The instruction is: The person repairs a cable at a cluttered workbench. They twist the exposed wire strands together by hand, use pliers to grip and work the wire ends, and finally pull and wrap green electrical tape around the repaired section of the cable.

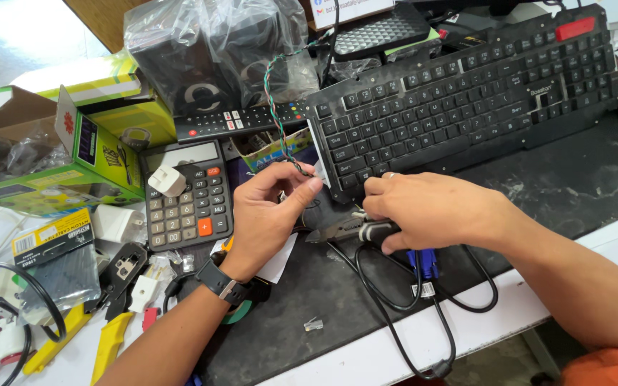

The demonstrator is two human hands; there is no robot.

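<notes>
My left hand (270, 214), with a black watch on its wrist, pinches the lower end of a twisted green, blue and white wire (275, 107) between thumb and fingers. That wire hangs down in front of the black keyboard (466, 93). My right hand (423, 211) is closed on the black handles of a small cutting tool (337, 230), whose metal jaws point left toward my left hand. Both hands rest over a dark mat (574, 186) on the bench.
A grey calculator (187, 193) with a white plug adapter on it lies left of my hands. A black remote (241, 121), green boxes (101, 143), bagged speakers (216, 50), a crimping tool (119, 275), black cables (395, 300) and a clear connector (313, 324) crowd the bench.
</notes>
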